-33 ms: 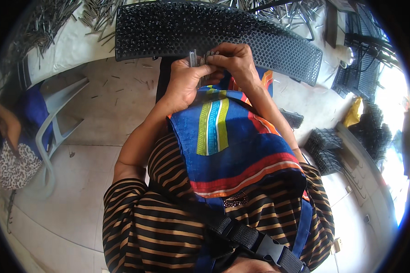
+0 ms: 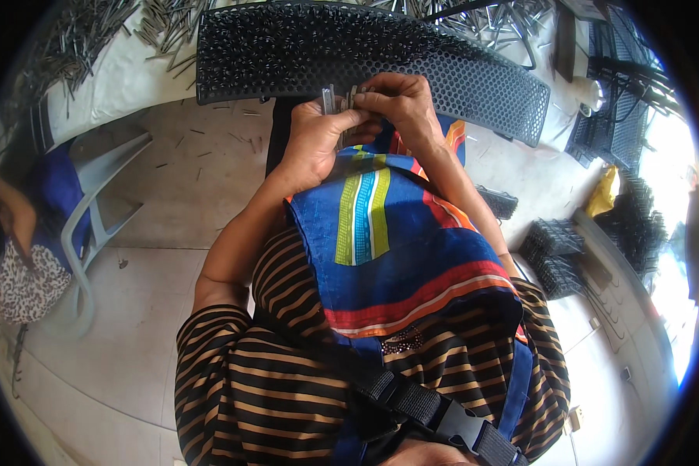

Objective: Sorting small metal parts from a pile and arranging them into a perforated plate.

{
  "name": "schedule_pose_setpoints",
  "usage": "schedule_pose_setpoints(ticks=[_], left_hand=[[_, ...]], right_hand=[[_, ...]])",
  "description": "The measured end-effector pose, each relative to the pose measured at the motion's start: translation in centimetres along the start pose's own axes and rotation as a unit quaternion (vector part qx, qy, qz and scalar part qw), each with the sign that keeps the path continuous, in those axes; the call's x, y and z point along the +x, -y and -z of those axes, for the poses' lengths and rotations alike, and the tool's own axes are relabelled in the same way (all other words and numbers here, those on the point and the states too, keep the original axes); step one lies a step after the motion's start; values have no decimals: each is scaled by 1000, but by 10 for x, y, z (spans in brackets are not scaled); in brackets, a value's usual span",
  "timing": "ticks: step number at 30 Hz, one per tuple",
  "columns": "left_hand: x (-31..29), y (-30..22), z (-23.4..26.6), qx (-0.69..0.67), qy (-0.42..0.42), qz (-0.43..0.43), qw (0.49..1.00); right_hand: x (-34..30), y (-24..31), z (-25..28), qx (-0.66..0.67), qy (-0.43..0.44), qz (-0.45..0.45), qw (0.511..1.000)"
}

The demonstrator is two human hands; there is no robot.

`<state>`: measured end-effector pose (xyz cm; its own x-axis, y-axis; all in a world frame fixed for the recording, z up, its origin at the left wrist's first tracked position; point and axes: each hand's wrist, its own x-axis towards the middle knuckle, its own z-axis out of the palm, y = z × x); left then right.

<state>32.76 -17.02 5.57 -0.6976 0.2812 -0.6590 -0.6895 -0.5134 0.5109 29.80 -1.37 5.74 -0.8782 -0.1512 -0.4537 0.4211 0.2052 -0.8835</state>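
Observation:
My left hand (image 2: 314, 138) is closed round a small bundle of thin, shiny metal strips (image 2: 328, 101) that stick up past the thumb. Close beside it, my right hand (image 2: 402, 107) pinches at the upper ends of slim metal pieces (image 2: 354, 95) between thumb and fingertips. How many pieces each hand grips is too small to tell. Both hands meet just in front of a long, curved black perforated tray (image 2: 489, 99). Many small dark metal pieces (image 2: 287, 46) stand packed in its left and far holes, while bare holes show along its near and right part.
Heaps of loose metal rods (image 2: 163, 23) lie on the white-covered table (image 2: 124, 81) behind the tray. At left are a grey chair (image 2: 93, 194) and another person's arm (image 2: 15, 210). Black wire racks (image 2: 555, 256) and a yellow bag (image 2: 604, 190) stand at right. Scraps litter the floor.

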Motion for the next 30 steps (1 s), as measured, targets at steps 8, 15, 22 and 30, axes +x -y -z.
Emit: schedule_pose_setpoints(ticks=[8, 15, 22, 30], left_hand=[[2, 3, -1, -27, -38, 21, 999], [1, 2, -6, 20, -38, -10, 999], [6, -1, -8, -16, -41, 0, 999], [22, -4, -18, -75, -48, -21, 996]], right_hand=[[4, 0, 4, 75, -204, 115, 969], [25, -11, 11, -118, -243, 306, 913], [25, -10, 11, -169, -230, 337, 897], [24, -9, 7, -226, -249, 314, 888]])
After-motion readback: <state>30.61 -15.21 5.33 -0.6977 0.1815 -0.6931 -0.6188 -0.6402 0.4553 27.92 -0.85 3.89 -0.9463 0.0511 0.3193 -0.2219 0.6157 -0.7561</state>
